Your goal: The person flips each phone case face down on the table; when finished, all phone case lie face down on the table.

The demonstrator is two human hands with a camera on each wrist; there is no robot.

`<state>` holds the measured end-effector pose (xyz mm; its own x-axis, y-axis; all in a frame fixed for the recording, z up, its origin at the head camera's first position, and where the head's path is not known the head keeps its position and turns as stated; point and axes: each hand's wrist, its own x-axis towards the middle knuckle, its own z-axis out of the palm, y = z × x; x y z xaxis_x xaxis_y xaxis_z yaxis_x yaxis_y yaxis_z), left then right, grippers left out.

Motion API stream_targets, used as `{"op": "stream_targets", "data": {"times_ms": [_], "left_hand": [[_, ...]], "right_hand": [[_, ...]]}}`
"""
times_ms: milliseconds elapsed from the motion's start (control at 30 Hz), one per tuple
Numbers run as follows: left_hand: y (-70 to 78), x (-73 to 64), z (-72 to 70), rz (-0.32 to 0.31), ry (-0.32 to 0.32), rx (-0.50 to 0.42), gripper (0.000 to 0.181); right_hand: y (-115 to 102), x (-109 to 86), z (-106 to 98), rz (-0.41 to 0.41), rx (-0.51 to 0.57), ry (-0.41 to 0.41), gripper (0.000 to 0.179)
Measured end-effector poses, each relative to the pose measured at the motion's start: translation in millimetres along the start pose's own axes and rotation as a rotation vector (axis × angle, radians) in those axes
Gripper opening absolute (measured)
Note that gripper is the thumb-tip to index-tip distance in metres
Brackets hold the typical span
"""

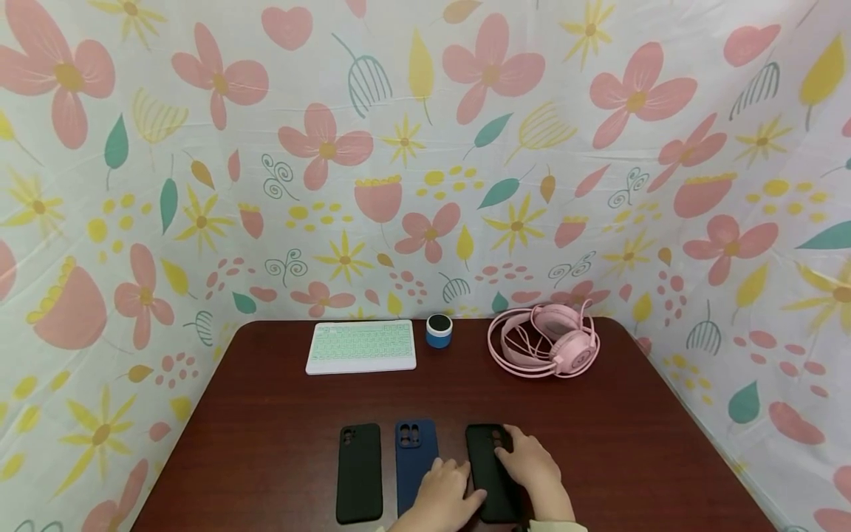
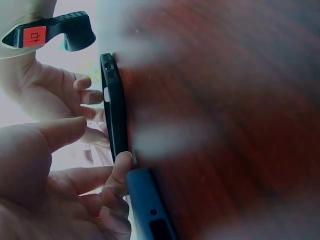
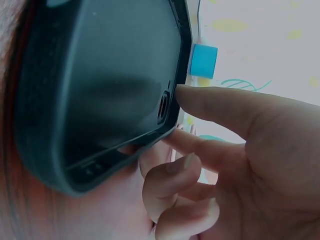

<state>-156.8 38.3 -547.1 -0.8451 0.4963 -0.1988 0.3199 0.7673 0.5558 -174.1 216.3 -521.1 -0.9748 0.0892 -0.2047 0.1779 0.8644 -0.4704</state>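
The right-hand black phone case lies with its hollow inner side up, its raised rim showing in the right wrist view. At its upper right corner my right hand pinches the rim, thumb inside and index finger along the outer edge. My left hand reaches over the lower part of a blue phone case, index fingertip and thumb at the black case's left edge. Its other fingers are loosely bent and hold nothing. Another black phone case lies farther left, back side up.
Along the back of the brown table are a white keyboard with green keys, a small blue and white round speaker and pink headphones. A flower-patterned cloth hangs behind and at both sides.
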Motion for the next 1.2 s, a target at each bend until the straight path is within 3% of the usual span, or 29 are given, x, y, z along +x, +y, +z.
{"op": "stream_targets", "data": {"times_ms": [600,833,1200], "left_hand": [[-1.7,1.7,5.1,0.006,0.039,-0.002,0.063],[-0.6,-1.4,-2.0,-0.008,0.046,-0.093,0.063],[5.3,-9.4,-13.9,0.024,0.115,-0.114,0.061]], "right_hand": [[-3,-2.9,-2,0.037,0.004,-0.024,0.047],[-4,-1.1,-2,0.017,0.010,-0.016,0.047],[-6,1.2,-3,-0.003,0.055,0.001,0.046]]}}
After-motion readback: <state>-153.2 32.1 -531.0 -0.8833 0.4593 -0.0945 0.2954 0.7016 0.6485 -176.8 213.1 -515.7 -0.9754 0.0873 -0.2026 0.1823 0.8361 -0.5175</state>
